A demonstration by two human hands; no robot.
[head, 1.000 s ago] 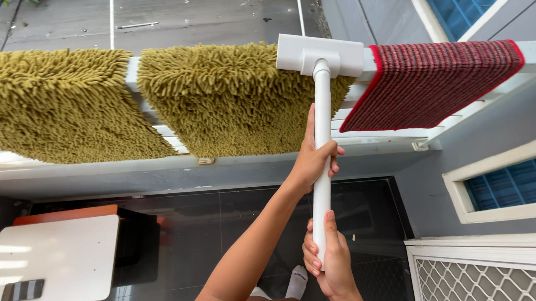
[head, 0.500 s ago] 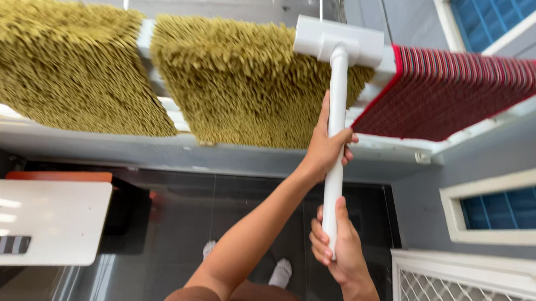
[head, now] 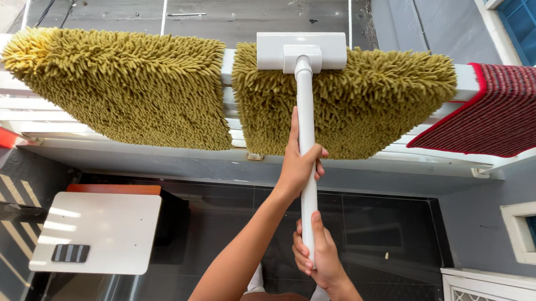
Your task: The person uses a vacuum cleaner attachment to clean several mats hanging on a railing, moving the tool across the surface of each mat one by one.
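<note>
Both hands hold one white wand (head: 305, 140). The left hand (head: 301, 164) has its grip closed around the tube about halfway along; the right hand (head: 314, 250) has its grip closed around the near end. Beyond the left hand's grip the tube runs to a white vacuum head (head: 301, 50), which presses on the top edge of a shaggy olive-green mat (head: 356, 100) draped over a white railing (head: 226, 66). Just left of that mat hangs a second olive-green mat (head: 125, 85); to the right hangs a red woven mat (head: 508, 111). Below and left of the right hand's grip stands a white surface (head: 105, 230) carrying a small dark rectangular striped object (head: 70, 253).
</note>
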